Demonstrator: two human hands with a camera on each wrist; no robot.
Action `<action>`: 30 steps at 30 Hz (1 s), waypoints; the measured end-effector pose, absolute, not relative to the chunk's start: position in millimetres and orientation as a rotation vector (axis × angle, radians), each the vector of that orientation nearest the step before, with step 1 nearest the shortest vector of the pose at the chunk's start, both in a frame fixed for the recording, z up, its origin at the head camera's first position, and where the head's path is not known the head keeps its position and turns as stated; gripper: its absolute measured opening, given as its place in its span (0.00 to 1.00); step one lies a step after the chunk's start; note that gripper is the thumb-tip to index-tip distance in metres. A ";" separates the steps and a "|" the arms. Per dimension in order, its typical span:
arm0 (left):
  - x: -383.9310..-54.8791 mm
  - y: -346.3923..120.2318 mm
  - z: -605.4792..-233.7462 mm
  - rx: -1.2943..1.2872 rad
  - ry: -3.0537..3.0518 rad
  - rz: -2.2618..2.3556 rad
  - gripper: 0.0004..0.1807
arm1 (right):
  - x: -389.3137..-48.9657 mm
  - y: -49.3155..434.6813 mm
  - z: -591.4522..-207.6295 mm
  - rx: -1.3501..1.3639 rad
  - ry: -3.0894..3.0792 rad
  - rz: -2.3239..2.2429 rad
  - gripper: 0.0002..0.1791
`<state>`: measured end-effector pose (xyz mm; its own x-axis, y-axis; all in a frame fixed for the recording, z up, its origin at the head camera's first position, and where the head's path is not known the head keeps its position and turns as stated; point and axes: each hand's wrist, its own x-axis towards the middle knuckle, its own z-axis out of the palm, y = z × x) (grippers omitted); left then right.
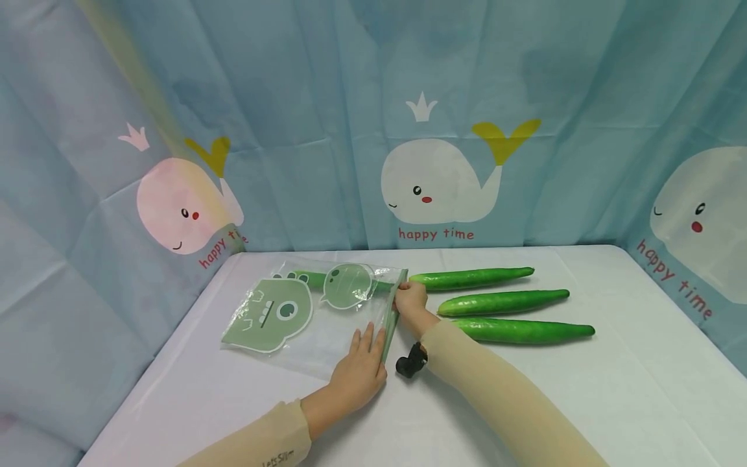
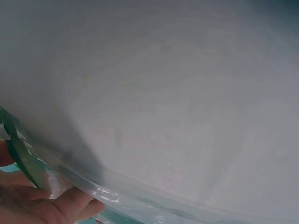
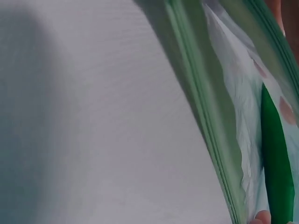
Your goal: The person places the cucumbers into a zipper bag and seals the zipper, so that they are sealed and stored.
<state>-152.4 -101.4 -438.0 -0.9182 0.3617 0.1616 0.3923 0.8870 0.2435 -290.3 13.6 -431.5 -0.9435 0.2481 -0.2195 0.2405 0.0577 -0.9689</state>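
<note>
A clear zip bag (image 1: 350,331) with green cartoon prints lies on the table, its green-edged mouth facing right. Inside it a cucumber (image 3: 277,158) stretches along the far side, partly behind the prints. My right hand (image 1: 412,299) is at the far part of the mouth, fingertips (image 3: 263,216) gripping the cucumber's near end. At the near part of the mouth, my left hand (image 1: 358,370) holds the bag's edge, several fingers lying over the plastic. The right wrist view shows the green strips of the mouth spread apart. Part of the left hand is cropped in its wrist view.
Right of the bag lie three more cucumbers, a far one (image 1: 475,279), a middle one (image 1: 504,302) and a near one (image 1: 525,331). A black wrist camera (image 1: 412,361) hangs under the right wrist. Behind the white table (image 1: 653,363) hangs a blue whale-print curtain (image 1: 315,194).
</note>
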 end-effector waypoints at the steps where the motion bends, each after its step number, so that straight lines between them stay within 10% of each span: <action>1: -152.7 -102.0 -438.0 -0.590 -2.945 -0.410 0.31 | -290.4 13.2 -431.6 -0.526 -2.279 2.092 0.14; 30: -154.8 -101.2 -436.1 -0.564 -2.950 -0.430 0.32 | -293.0 2.6 -436.9 -0.522 -2.154 2.204 0.21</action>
<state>-154.8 -101.2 -436.1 -0.9253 0.3453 0.1565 0.3756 0.8910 0.2549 -293.0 2.6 -436.9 -0.9442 0.2413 -0.2243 0.2188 -0.0498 -0.9745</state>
